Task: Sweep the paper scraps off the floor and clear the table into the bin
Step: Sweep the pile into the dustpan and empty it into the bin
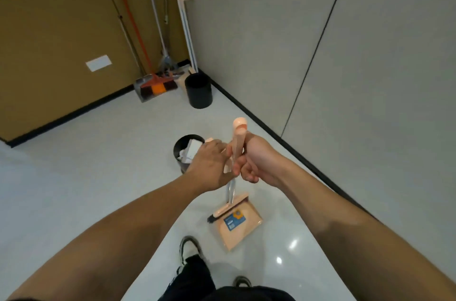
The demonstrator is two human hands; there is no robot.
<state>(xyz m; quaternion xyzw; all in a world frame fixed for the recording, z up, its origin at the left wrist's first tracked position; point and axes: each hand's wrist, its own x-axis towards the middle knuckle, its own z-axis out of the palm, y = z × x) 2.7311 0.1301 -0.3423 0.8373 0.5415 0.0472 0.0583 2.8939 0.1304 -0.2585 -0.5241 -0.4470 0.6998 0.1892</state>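
Both arms reach out over the shiny white floor (98, 189). The right hand (256, 160) is curled tight around the peach handle of a broom (237, 150), which stands nearly upright. The left hand (209, 165) sits just beside it, fingers bent toward the handles; whether it grips anything I cannot tell. The broom's dark bristles rest at the top edge of a peach dustpan (238, 224) lying by the person's shoe (190, 249). Behind the hands stands a black bin (178, 152) with white paper (191, 150) inside. A second black bin (198, 91) sits in the corner beside other brooms (158, 85) leaning on the wall.
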